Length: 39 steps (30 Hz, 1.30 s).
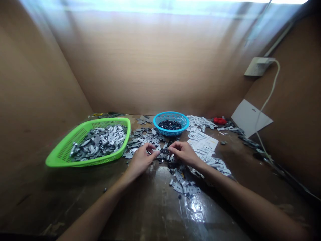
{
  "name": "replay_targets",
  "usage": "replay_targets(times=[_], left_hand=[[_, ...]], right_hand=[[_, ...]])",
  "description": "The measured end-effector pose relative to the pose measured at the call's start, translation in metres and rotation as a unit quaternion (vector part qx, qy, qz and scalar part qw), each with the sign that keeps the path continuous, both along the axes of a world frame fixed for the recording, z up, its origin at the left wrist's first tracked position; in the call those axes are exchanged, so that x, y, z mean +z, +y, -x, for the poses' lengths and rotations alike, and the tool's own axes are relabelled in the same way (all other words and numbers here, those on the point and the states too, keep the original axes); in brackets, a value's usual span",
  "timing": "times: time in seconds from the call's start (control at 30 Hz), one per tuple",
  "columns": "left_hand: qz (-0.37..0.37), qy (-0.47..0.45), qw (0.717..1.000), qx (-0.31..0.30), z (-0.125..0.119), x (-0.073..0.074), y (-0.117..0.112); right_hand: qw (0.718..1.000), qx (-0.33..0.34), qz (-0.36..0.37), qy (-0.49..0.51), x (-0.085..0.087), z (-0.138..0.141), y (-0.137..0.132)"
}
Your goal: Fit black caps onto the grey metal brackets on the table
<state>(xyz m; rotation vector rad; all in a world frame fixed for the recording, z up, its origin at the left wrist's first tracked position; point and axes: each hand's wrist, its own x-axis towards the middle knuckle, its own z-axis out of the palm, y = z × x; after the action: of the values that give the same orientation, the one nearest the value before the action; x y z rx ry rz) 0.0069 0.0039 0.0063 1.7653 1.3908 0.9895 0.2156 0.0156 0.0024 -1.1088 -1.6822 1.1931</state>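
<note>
My left hand (141,160) and my right hand (183,154) meet above the middle of the table, their fingertips pinching a small dark metal part (164,151) between them. Loose grey stamped metal pieces (145,135) lie around and beyond my hands, with more (183,185) spread below my right hand. To the left stands a green plastic basket (107,121), heaped with similar grey pieces (100,142). Behind my hands, a blue plastic basket (170,132) holds small black parts (170,125). White flat pieces (200,144) lie to the right.
A glossy dark wooden table (150,204) is enclosed by brown partition walls (140,63). On the right are a wall socket (258,66) with a white cable (269,100), a white card (250,117), and a red object (220,121).
</note>
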Motion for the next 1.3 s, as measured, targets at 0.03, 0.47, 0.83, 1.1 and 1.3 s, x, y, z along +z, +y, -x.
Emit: replay_targets(times=[0.03,0.47,0.83,1.1,1.3], left_hand=[[-0.013,-0.002,1.0,0.008,-0.001,0.003,-0.001],[0.337,-0.163,0.917,-0.139,-0.006,-0.004,-0.01],[0.336,-0.13,0.925,-0.119,-0.012,-0.012,-0.01],[0.332,-0.147,0.928,-0.089,-0.011,-0.016,-0.006],[0.326,-0.155,0.928,-0.086,-0.01,-0.017,-0.005]], right_hand=[[1.0,-0.002,-0.007,0.002,0.001,0.0,-0.001],[0.932,0.016,-0.232,-0.279,0.002,-0.032,0.021],[0.855,0.074,-0.269,-0.437,-0.005,-0.032,0.02],[0.943,0.019,-0.19,-0.274,0.007,-0.025,0.014],[0.983,0.079,-0.075,-0.145,0.012,-0.02,0.009]])
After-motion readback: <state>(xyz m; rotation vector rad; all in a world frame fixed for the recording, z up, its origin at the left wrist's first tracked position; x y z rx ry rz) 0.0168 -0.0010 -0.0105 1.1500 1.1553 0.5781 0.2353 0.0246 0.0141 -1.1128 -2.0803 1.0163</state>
